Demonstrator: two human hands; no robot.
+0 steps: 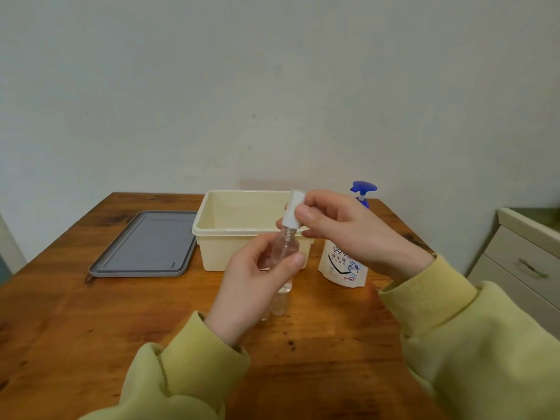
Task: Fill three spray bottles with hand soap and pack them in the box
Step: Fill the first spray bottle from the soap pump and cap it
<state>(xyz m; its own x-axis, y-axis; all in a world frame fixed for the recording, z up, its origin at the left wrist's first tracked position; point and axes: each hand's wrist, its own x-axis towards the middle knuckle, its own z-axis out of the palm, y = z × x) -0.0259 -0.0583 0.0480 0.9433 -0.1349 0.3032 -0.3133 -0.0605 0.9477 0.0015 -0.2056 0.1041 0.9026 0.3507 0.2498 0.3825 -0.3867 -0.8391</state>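
Now | left hand (254, 283) grips spray bottle (285, 248) | right hand (348, 228) pinches its cap (292, 209)

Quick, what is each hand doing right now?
Left hand: closed around the clear spray bottle, holding it upright above the table.
Right hand: fingers pinched on the bottle's white spray cap.

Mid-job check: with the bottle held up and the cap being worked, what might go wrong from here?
1. The left hand holds the clear spray bottle in the air, not on the table; a slipping grip could drop it.
2. The right hand pinches the white cap; once free, it could fall or roll away.
3. More clear bottles stand right under the left hand and may get knocked over.
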